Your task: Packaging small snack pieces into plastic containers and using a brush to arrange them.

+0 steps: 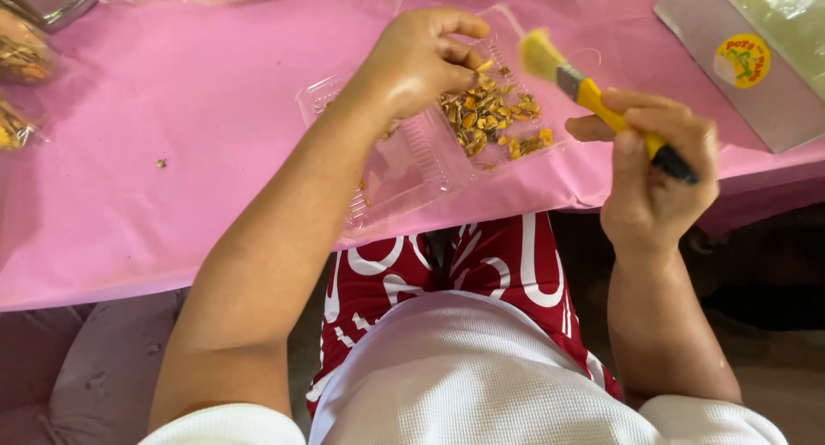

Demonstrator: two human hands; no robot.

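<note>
Two hands work over the pink-covered desk (172, 110). Fingers (468, 57) of the left hand (421, 58) pinch one small yellow flake (485, 66), just above a heap of dry yellow-brown flakes (494, 118) in a clear plastic tray (412, 161) near the desk's front edge. The right hand (657, 174) grips a yellow-handled brush (593, 97), its pale bristles raised above the tray's right side.

Bright soft daylight from above, weak shadows under the forearms on the pink plastic tablecloth (172, 110), glare on the clear plastic hinged tray (412, 161), yellow-bristled brush (601, 101) slightly motion-blurred, corners soft.
</note>
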